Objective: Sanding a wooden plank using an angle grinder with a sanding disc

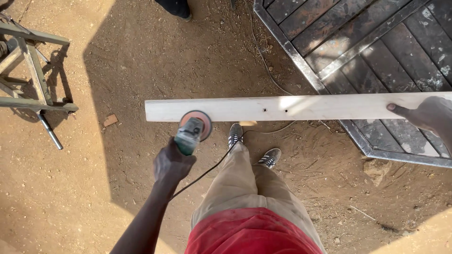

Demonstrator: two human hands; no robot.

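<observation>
The left hand (170,163) has its fingers closed around a green sander (189,135), its disc at the plank's 7 o'clock edge. The right hand (431,115) presses the long pale plank (292,107) at 3 o'clock; it looks stiff and light.

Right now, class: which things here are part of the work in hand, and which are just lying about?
In use:
left hand gripping the green grinder
sanding disc at the plank's edge
pale plank
right hand steadying the plank
power cable

Lying about:
metal frame stand
dark metal gate
small wood scrap
</observation>
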